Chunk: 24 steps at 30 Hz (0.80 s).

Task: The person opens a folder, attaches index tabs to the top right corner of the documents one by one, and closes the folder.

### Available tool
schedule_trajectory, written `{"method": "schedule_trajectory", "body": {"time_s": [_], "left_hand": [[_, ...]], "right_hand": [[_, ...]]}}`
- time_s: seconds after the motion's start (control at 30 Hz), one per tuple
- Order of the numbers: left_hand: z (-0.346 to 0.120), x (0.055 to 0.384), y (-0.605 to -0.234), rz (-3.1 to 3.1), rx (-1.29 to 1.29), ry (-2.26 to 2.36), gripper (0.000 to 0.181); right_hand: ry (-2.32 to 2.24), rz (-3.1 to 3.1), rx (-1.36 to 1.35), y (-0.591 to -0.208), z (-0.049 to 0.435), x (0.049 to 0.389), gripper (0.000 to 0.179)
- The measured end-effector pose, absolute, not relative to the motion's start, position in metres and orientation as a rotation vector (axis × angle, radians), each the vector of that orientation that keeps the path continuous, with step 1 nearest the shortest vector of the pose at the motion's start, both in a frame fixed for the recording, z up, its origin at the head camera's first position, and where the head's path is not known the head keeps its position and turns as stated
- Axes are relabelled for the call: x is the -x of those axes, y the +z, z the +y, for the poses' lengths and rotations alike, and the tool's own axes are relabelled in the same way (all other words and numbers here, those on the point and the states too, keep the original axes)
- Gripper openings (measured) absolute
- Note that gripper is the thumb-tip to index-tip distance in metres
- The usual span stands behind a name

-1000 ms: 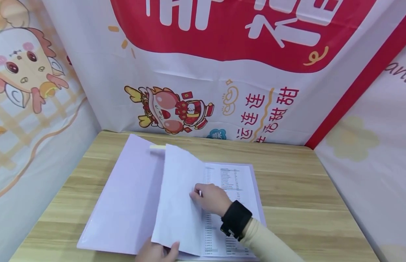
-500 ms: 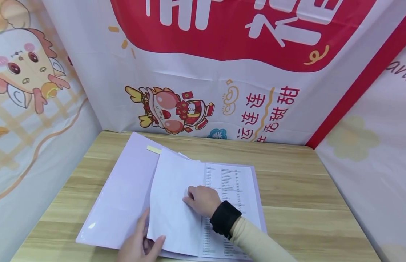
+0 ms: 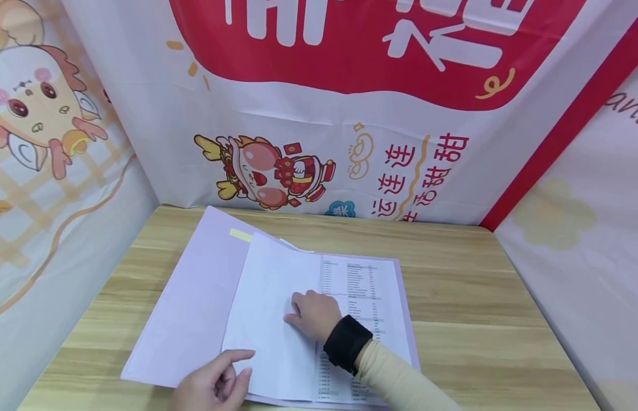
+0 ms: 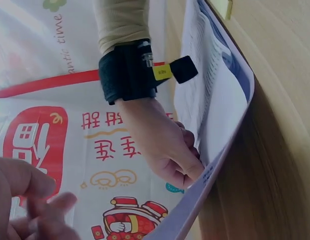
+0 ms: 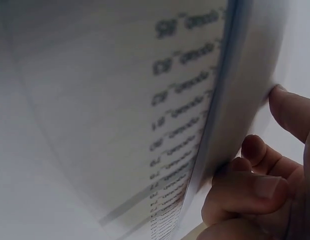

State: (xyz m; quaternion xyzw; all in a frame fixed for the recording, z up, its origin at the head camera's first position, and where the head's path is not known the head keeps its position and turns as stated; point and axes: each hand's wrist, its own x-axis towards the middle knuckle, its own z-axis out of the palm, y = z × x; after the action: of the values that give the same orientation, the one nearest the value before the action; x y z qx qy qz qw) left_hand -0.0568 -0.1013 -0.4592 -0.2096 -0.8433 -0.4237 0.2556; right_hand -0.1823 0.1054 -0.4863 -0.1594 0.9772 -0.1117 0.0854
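Papers fill a pale purple folder [image 3: 182,308] that lies opened out on the wooden tabletop [image 3: 468,319], its left cover bare along the outer side. On the right side are printed sheets [image 3: 362,279] with columns of small text; a blank page [image 3: 269,348] is turned over onto the left cover, and a yellow strip [image 3: 240,235] shows on that cover beside the page's upper edge. The right hand [image 3: 316,314], with a black strap [image 3: 348,344] at its wrist, rests on the blank page near the fold, fingers curled in, gripping nothing. The left hand [image 3: 218,379] is loose and holds nothing, thumb and forefinger apart, at the page's lower left corner; whether it touches the paper cannot be told.
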Motion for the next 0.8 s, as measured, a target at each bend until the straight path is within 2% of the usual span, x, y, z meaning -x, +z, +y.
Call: {"method": "schedule_trajectory", "body": {"time_s": [0.13, 0.27, 0.4, 0.5, 0.8], "left_hand": [[-0.104, 0.068, -0.463, -2.251, 0.844, -0.959, 0.013], [-0.108, 0.075, -0.471, -2.320, 0.961, -0.702, 0.036], [-0.110, 0.073, -0.475, -2.441, 0.940, -0.568, 0.029], [-0.108, 0.072, -0.474, -2.462, 0.930, -0.602, 0.032], [-0.094, 0.074, -0.467, -2.414, 0.991, -0.682, 0.024]], "right_hand": [[-0.342, 2.916, 0.482, -0.489, 0.107, 0.183, 0.030], [-0.381, 2.907, 0.478, -0.490, 0.108, 0.184, 0.028], [-0.446, 2.887, 0.486, -0.486, 0.110, 0.183, 0.026], [-0.501, 2.883, 0.505, -0.482, 0.114, 0.183, 0.024], [-0.613, 2.825, 0.472, -0.456, 0.143, 0.178, 0.019]]}}
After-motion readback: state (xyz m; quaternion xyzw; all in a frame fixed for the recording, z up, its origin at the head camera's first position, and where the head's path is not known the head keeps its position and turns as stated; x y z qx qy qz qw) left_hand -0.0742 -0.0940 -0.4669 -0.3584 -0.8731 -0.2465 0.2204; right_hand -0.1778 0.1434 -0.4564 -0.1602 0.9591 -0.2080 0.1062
